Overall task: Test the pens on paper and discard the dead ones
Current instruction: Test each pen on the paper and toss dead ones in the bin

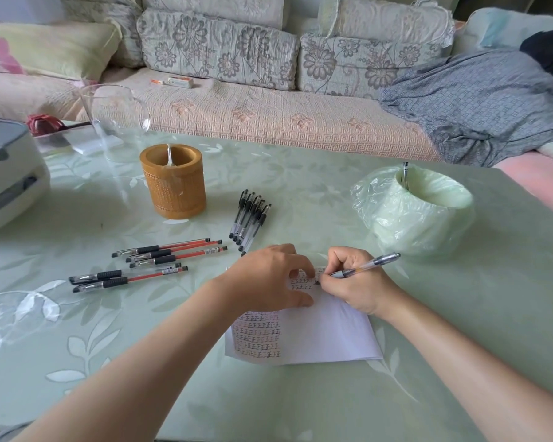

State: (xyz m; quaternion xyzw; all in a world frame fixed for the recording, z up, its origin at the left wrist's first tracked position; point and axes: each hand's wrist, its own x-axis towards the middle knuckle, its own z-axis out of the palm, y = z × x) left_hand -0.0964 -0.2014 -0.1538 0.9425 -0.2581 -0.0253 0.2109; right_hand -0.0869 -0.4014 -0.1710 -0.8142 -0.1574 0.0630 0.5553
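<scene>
Pen [364, 267] tip down on white paper [326, 333], clamped in the right hand's [355, 283] curled fingers [339, 260].
Its slim clear barrel slants up to the right. The left hand [268, 279] presses the sheet, fingers bent and apart. The glossy pale-green, leaf-patterned desk [300, 173] carries loose pens [249, 220], a round bamboo holder [173, 181] and a bag-lined bin [412, 215]. A floral sofa [268, 113] stands behind.

The head view looks forward and down, near, over the table [300, 406] toward the sofa [268, 113].

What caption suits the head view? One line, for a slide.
Right hand tests a pen on paper steadied by the left hand, pen groups and a lined bin nearby.
</scene>
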